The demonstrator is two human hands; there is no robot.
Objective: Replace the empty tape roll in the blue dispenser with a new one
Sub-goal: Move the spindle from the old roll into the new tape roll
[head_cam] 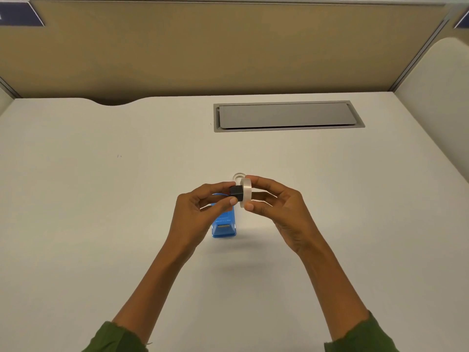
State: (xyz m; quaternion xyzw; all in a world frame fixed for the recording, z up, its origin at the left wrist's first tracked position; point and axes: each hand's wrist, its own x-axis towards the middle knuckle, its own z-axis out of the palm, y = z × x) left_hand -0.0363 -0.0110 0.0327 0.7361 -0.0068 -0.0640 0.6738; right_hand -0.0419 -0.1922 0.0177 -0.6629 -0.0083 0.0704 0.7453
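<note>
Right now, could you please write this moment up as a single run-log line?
left hand: pinches black spindle | right hand: holds new tape roll | blue dispenser: on desk | empty ring: on desk behind

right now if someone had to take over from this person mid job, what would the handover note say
Left hand: pinches the black spindle core between thumb and fingers.
Right hand: grips the new clear tape roll by its rim, held on edge above the desk.
The core is at the roll's centre hole, touching it; how far in it sits cannot be told.
Blue dispenser: on the white desk beneath the hands, with no roll in it.
Empty clear ring: lying on the desk just beyond the hands, likely the old roll.
Done: old roll out.
Left: seat the core fully, drop it into the dispenser, thread the tape.
</note>
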